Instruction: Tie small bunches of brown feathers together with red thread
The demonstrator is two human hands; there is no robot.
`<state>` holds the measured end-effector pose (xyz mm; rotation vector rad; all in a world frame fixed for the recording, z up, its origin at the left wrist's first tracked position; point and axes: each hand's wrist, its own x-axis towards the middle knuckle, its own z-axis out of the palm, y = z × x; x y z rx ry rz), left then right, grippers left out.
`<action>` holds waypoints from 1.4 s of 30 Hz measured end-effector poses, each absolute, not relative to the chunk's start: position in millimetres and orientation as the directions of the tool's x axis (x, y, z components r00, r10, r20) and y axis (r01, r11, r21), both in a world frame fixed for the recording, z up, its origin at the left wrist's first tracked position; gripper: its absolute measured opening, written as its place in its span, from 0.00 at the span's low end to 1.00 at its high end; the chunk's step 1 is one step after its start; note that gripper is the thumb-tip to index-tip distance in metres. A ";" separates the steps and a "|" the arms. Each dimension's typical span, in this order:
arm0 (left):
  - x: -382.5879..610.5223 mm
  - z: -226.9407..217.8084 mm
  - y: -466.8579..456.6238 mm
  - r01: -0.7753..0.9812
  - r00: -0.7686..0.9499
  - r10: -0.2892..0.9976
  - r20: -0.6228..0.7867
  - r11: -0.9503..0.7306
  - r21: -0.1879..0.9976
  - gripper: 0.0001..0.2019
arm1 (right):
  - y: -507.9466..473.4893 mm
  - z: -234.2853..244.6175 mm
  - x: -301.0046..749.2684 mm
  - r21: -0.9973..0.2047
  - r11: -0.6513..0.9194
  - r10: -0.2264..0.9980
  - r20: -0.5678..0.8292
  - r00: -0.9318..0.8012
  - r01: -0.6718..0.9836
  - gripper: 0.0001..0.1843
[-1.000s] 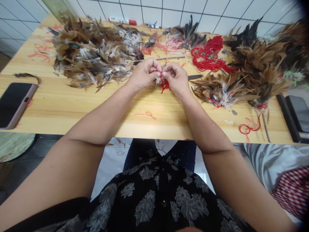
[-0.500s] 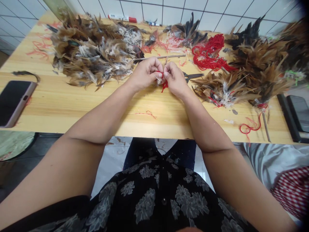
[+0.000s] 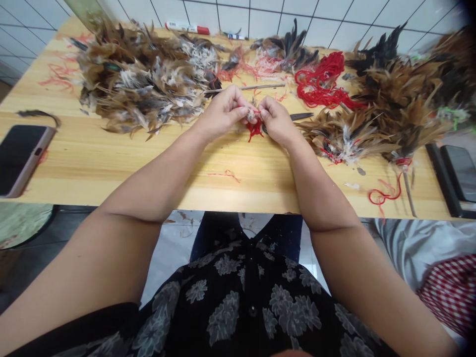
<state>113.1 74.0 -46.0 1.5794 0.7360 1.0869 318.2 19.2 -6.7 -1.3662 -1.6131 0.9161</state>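
Observation:
My left hand (image 3: 229, 110) is closed in a pinch on a small feather bunch (image 3: 251, 115), its whitish quill ends showing at the fingertips. Red string (image 3: 255, 130) hangs in loose loops below the bunch. Close beside it, my right hand (image 3: 274, 118) is closed on a strand of that string, drawn short between the two hands. Partly behind the right hand lies a pair of dark scissors (image 3: 300, 116). Beyond the hands a thin stick (image 3: 260, 87) rests on the wooden table (image 3: 167, 171).
A big heap of brown feathers (image 3: 137, 79) lies at left, more feathers (image 3: 401, 99) at right. A tangled red string hank (image 3: 323, 79) sits at the back. A phone (image 3: 24, 156) is at far left, a red-capped marker (image 3: 188, 28) by the tiled wall.
My right hand has moved slightly right, away from the left, pulling the red string between them. More red string now hangs below the feather bunch. My left hand stays nearly in place.

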 end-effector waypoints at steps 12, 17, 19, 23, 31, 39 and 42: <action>114.6 -6.9 39.5 -0.098 0.275 0.955 0.109 -0.085 0.991 0.23 | 39.5 -21.9 335.4 -0.714 0.374 0.926 0.322 -0.197 0.592 0.15; 117.0 3.6 31.6 -0.104 0.227 0.971 0.077 -0.055 0.993 0.25 | 39.8 -22.0 333.5 -0.652 0.395 0.915 0.338 -0.219 0.647 0.23; 116.6 5.3 29.8 -0.112 0.232 0.971 0.059 -0.034 0.993 0.24 | 35.9 -18.4 330.8 -0.600 0.412 0.907 0.344 -0.244 0.686 0.24; 117.8 6.1 27.6 -0.118 0.247 0.968 0.041 -0.012 0.993 0.25 | 15.6 1.7 322.7 -0.450 0.378 0.913 0.324 -0.247 0.809 0.18; 126.7 -3.6 30.6 -0.080 0.256 0.966 0.047 -0.027 0.996 0.28 | -24.3 50.1 306.0 -0.033 0.273 0.954 0.139 -0.266 0.961 0.29; 122.9 -29.1 45.4 -0.133 0.321 0.936 0.144 -0.106 0.985 0.27 | -15.7 43.1 308.9 -0.116 0.283 0.942 0.221 -0.253 0.952 0.22; 119.5 -38.3 56.9 -0.172 0.323 0.926 0.196 -0.146 0.974 0.28 | -17.6 41.9 310.7 -0.094 0.300 0.935 0.226 -0.274 0.949 0.23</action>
